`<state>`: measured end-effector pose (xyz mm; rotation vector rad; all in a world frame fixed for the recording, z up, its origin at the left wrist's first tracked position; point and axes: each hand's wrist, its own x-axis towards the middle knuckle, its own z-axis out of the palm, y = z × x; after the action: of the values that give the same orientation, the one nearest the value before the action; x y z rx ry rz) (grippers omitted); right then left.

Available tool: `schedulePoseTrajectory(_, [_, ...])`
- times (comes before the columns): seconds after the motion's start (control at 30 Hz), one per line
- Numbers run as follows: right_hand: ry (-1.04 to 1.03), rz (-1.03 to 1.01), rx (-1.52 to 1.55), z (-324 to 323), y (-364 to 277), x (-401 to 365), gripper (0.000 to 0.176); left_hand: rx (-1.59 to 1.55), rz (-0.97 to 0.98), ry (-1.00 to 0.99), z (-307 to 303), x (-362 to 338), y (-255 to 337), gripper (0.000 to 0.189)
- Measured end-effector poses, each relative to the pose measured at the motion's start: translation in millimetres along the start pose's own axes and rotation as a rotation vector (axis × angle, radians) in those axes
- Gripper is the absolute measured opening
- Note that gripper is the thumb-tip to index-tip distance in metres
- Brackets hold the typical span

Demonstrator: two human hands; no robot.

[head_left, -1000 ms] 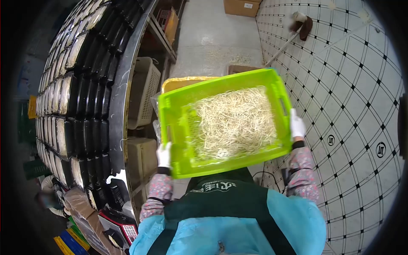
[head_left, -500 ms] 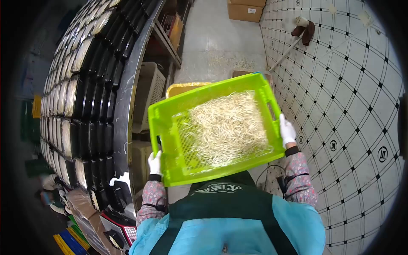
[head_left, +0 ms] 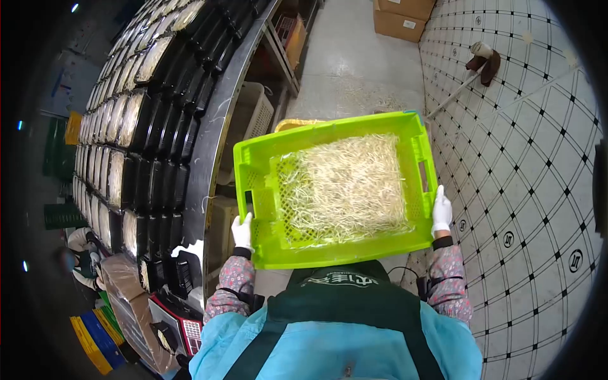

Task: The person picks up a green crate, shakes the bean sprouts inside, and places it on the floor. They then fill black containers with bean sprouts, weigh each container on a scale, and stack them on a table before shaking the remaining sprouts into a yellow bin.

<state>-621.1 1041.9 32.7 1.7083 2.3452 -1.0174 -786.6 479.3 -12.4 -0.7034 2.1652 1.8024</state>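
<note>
A bright green plastic crate [head_left: 335, 258] with a perforated bottom is held out in front of my body. Pale, thin strands like bean sprouts [head_left: 354, 183] cover most of its floor, with the green mesh showing at the left. My left hand [head_left: 242, 232], in a white glove, grips the left end wall near its handle slot. On the right end wall, my white-gloved right hand [head_left: 442, 211] is closed around the edge. The crate's wall hides part of the fingers of both hands.
Black trays [head_left: 158, 126] of pale, wrapped goods are stacked on a metal table [head_left: 218, 120] at the left. Beneath it stands a white basket [head_left: 259, 114]. Cardboard boxes [head_left: 400, 24] sit ahead; a tiled wall [head_left: 519, 177] runs along the right. Another person [head_left: 82, 256] is at far left.
The crate has turned slightly and now sits more level in view, with both hands still holding it. The surroundings have shifted to the right in the picture.
</note>
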Motion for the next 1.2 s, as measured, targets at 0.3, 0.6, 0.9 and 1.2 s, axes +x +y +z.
schedulePoseTrajectory(0.3, [0.346, 0.044, 0.139, -68, 32, 50, 0.078, 0.157, 0.187, -0.121, 87, -47, -9, 0.018])
schedulePoseTrajectory(0.6, [0.362, 0.078, 0.608, -102, 54, 74, 0.077, 0.114, 0.123, -0.257, 134, -71, 11, 0.040])
schedulePoseTrajectory(0.9, [0.218, -0.019, 0.622, -30, 38, 51, 0.073, 0.057, 0.261, -0.041, 78, 0, 21, 0.014])
schedulePoseTrajectory(1.2, [0.127, 0.026, 0.366, -8, 45, 24, 0.077, -0.213, 0.079, -0.218, 74, 33, 89, 0.018])
